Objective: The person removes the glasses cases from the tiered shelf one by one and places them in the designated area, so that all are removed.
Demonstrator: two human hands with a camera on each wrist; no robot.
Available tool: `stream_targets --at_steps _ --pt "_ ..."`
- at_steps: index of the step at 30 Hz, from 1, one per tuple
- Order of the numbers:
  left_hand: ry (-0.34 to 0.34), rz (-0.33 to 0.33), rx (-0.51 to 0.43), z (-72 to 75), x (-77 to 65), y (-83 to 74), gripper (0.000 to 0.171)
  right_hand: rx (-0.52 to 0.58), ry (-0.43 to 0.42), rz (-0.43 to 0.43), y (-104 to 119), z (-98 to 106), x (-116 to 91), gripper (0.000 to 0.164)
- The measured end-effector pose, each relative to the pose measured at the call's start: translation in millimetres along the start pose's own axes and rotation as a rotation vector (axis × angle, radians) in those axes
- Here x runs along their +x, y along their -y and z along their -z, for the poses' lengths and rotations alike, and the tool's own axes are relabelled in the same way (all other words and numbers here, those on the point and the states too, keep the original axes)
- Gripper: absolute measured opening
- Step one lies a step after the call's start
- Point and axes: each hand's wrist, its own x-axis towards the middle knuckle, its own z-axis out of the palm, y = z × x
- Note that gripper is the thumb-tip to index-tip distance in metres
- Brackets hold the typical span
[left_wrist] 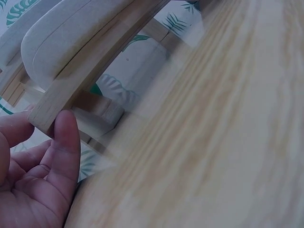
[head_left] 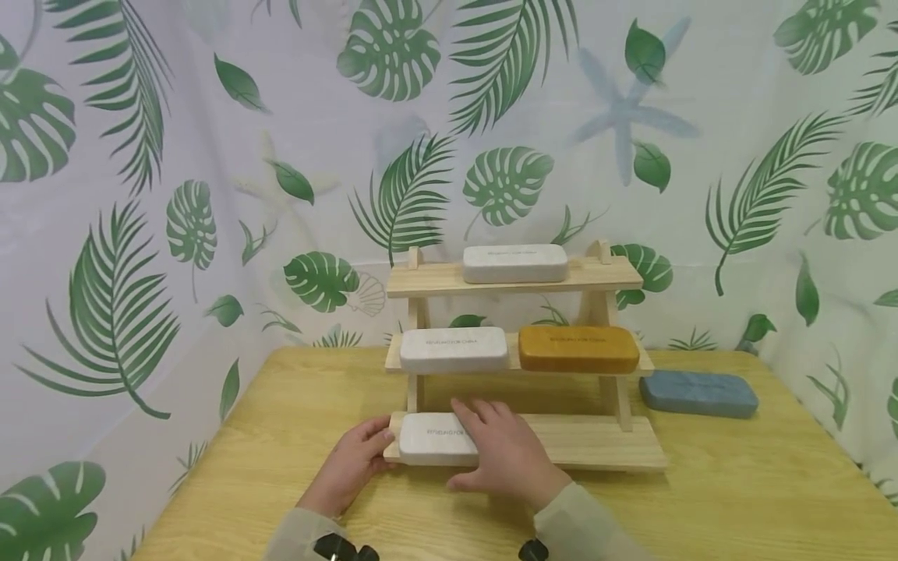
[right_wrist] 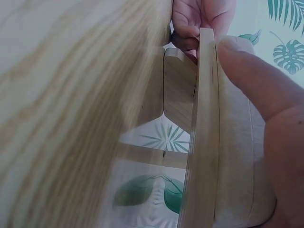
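Two pale sleeves [head_left: 585,526] lay nearest, along the bottom of the head view, with a black fitting [head_left: 533,550] at each wrist. Past them, the left hand [head_left: 354,460] pinched the left end of the bottom shelf [head_left: 596,444], its digits against the wood. The right hand [head_left: 507,452] was spread over the right end of the lower white case [head_left: 428,440], thumb set wide of the fingers and not closed round it; how hard it pressed could not be told.

That case lay flat on the bottom shelf between the two hands, toward the shelf's left end, its long axis running left to right along the board. The right hand was the nearer, overlapping the case; the left sat just beside its other end.

Farther back, a blue case [head_left: 699,393] lay on the desk [head_left: 730,491], right of the rack. The middle shelf carried a second white case [head_left: 454,351] with an orange case [head_left: 578,349] to its right. A third white case [head_left: 515,265] lay on the top shelf, before a leaf-printed cloth [head_left: 505,117].
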Motion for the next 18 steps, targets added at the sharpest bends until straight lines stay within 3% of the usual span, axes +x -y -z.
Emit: stream_targets --at_steps 18 --pt "-0.01 0.017 0.021 -2.8 1.5 0.7 0.06 -0.063 -0.094 0.006 1.0 -2.9 -1.9 0.105"
